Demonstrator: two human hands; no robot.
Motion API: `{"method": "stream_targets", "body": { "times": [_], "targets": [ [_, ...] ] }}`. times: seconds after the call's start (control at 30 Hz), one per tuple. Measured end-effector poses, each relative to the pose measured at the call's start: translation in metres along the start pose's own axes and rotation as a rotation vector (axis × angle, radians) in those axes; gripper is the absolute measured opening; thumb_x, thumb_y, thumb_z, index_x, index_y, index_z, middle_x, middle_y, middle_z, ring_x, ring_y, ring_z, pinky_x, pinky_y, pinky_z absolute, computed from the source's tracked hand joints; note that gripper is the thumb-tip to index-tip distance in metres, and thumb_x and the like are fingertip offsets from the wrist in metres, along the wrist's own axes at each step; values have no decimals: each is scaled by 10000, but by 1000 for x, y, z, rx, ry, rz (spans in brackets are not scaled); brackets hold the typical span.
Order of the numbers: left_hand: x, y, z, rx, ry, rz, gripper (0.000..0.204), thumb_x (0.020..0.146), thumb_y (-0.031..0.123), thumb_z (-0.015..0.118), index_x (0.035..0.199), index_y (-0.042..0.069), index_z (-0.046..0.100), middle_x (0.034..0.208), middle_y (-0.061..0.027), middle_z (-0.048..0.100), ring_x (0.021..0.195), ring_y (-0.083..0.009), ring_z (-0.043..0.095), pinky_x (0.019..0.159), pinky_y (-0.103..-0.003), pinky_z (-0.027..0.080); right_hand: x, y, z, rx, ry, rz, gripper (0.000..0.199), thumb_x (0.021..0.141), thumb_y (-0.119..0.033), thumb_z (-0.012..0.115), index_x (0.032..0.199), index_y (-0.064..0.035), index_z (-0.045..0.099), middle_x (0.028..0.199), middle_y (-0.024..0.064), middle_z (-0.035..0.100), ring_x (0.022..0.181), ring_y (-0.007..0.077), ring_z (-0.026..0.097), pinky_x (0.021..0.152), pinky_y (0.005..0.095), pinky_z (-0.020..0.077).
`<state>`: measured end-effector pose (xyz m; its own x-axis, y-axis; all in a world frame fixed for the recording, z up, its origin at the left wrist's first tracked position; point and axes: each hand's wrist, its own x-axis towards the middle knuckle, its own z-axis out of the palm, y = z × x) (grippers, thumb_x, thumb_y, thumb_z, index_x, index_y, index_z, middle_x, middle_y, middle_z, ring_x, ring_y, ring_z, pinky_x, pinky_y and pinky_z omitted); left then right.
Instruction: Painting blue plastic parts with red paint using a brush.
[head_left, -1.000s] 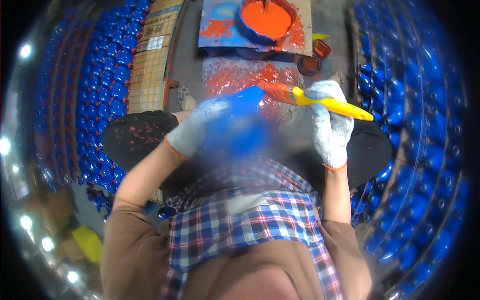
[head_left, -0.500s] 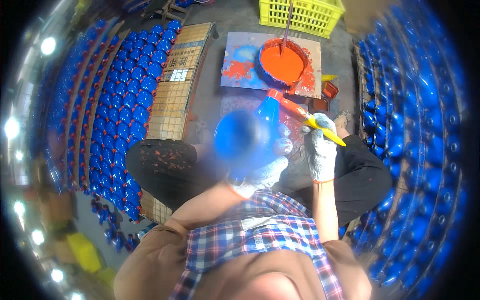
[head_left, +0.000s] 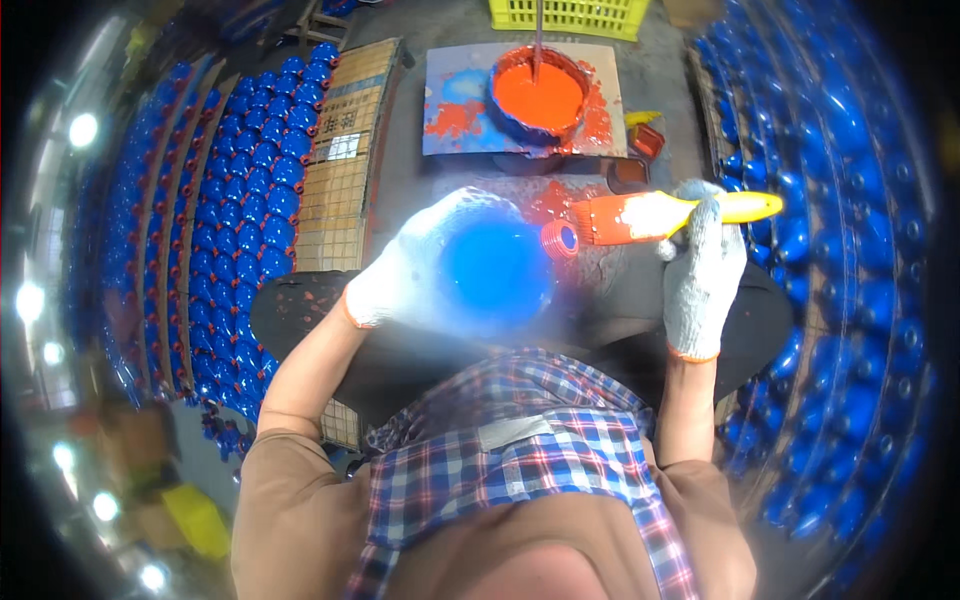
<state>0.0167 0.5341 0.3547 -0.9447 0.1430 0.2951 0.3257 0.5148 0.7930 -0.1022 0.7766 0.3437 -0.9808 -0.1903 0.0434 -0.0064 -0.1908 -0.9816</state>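
Observation:
Gloved in white, my left hand (head_left: pixel 400 265) is closed around a glossy blue bottle-shaped piece (head_left: pixel 495 265); glare and blur hide part of its body. Its red-coated neck (head_left: pixel 560 239) points right. My right hand (head_left: pixel 705 285), gloved too, grips a flat paintbrush (head_left: pixel 640 217) by its yellow handle. The brush's orange-red bristles are at the neck's opening, touching it or very close; I cannot tell which. Beyond both hands, a round tub (head_left: pixel 508 127) of orange-red paint stands on a paint-stained board (head_left: pixel 450 100), with a stick upright in the paint.
Rows of blue pieces with red necks (head_left: pixel 245 200) lie on the left beside a woven slatted panel (head_left: pixel 345 185). More blue pieces (head_left: pixel 850 300) are stacked in rows at right. A yellow crate (head_left: pixel 570 15) stands at the back. Small paint-stained containers (head_left: pixel 630 175) sit right of the board.
The blue piece has turned from neck-away to neck-right, and my left hand now wraps its far-left side. My right hand has moved right, with the brush now nearly level.

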Motion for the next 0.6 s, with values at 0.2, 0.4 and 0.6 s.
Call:
{"method": "stream_targets", "body": {
  "times": [0.2, 0.4, 0.6],
  "targets": [
    [-2, -5, -3, 182, -56, 38, 559, 656, 227, 802, 1142, 34, 603, 1116, -140, 613, 1008, -314, 609, 889, -390, 490, 0, -4, 4, -155, -61, -155, 191, 935, -115, 552, 1057, 22, 607, 916, 54, 624, 675, 70, 528, 593, 211, 439],
    [-3, 21, 7, 616, 14, -9, 629, 550, 263, 832, 1093, 40, 608, 1037, -163, 610, 894, -317, 635, 785, -362, 526, -19, 2, 6, -261, -150, -346, 201, 942, -156, 546, 1055, -1, 605, 917, 43, 615, 705, 72, 535, 616, 210, 430],
    [-6, 15, 13, 839, -10, 5, 614, 554, 298, 813, 1090, 69, 621, 1029, -146, 616, 888, -317, 642, 724, -353, 536, -27, 13, 1, -169, -166, -188, 189, 927, -113, 550, 1066, 9, 588, 932, 61, 614, 713, 92, 552, 635, 224, 444]
  ]
}}
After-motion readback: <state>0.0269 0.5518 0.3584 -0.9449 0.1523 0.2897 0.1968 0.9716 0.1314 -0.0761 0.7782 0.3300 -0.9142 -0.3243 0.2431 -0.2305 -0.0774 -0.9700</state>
